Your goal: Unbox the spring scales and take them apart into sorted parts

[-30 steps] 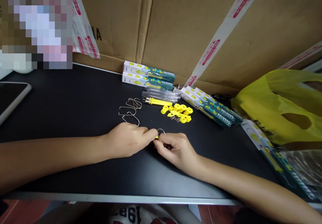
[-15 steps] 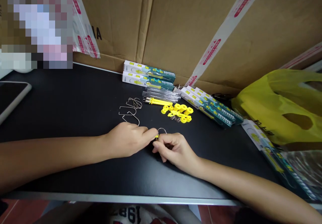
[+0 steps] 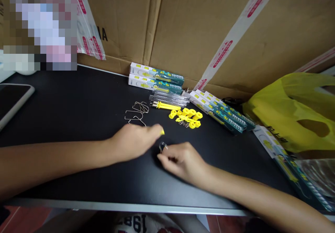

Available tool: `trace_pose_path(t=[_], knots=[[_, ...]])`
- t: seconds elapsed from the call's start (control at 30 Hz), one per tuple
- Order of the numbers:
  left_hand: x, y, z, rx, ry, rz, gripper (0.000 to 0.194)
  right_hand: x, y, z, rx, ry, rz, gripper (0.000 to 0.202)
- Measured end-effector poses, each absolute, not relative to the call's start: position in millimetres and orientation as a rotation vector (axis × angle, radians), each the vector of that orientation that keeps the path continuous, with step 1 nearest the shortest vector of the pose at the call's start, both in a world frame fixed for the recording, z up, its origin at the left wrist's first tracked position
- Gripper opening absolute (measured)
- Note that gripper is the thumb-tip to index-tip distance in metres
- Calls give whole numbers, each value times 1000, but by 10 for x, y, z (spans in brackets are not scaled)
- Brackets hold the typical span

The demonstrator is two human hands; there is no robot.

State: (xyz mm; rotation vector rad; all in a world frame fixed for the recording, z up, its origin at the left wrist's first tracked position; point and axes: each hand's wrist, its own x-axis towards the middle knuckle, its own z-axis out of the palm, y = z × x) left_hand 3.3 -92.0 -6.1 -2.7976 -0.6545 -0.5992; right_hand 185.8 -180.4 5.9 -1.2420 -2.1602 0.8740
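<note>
My left hand is closed, with a small yellow plastic part showing at its fingertips; the rest of that part is hidden. Just to the right, my right hand pinches a bent metal wire hook, whose curve stands up above the fingers. The two hands are apart. Beyond my left hand lie several loose wire hooks. Farther right are yellow plastic caps and pieces, small springs, yellow rods with metal ends and clear tubes.
Printed narrow boxes lie at the back, and more boxes fan out to the right. A yellow plastic bag sits at the right edge. A large cardboard box walls off the rear. At far left rests a phone.
My hands have drawn apart. The left has risen slightly with the yellow part, while the right has dropped a little with the hook, which has turned.
</note>
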Motion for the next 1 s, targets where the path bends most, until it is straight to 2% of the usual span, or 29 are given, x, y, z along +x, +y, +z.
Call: trace_pose_path(t=[0.07, 0.17, 0.43, 0.63, 0.83, 1.0], knots=[[41, -844, -46, -2731, -792, -653, 23, 1831, -1896, 60, -1116, -2316, 773, 35], [49, -798, -31, -2750, -695, -664, 24, 1818, -1967, 55, -1022, -2308, 850, 36], [35, -832, -36, -2783, -605, -737, 22, 1855, -1886, 15, -1072, -2041, 1010, 32], [19, -856, -40, -2811, -325, -821, 17, 2021, -1619, -3, -1271, -1689, 850, 27], [14, -873, -26, -2838, -16, -718, 10, 2046, -1224, -23, -1407, -1989, 797, 30], [-12, -852, -26, -2770, 110, -700, 13, 1779, -914, 12, -1381, -2120, 736, 29]])
